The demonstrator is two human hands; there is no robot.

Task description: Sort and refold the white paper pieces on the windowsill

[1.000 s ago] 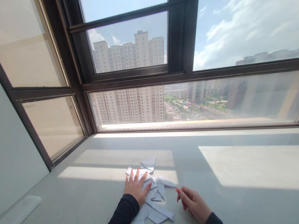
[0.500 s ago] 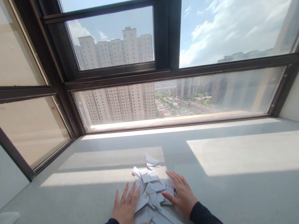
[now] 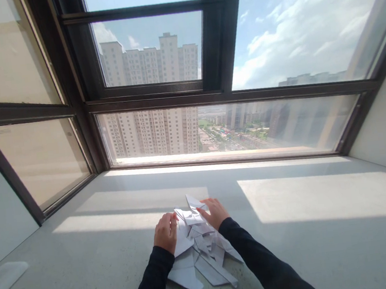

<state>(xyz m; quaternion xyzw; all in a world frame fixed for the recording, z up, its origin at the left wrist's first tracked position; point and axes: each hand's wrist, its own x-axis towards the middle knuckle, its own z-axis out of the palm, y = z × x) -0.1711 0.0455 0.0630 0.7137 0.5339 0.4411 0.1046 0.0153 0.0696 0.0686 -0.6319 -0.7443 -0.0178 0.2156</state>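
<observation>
A loose heap of white paper pieces (image 3: 201, 244), several of them folded or cut to points, lies on the pale sill between my hands. At the heap's upper left edge, my left hand (image 3: 166, 234) is closed, its bent fingers pressed together against the paper. My right hand (image 3: 216, 213) curls around the far right side of the pile, thumb and fingers on a pointed paper piece (image 3: 193, 202). The fingertips of both hands are partly hidden. Below the hands, longer paper strips (image 3: 213, 269) spread toward me.
The pale sill (image 3: 315, 256) runs up to a dark-framed window (image 3: 159, 102), with sunlit patches across it. A whitish translucent flat object (image 3: 6, 282) lies at the far left. Walls close in the sill on both sides. Tall buildings stand outside.
Both hands have moved away from me, to the far part of the heap. Their spread fingers have curled in. Some near paper pieces have shifted and lie uncovered. The view has tilted slightly.
</observation>
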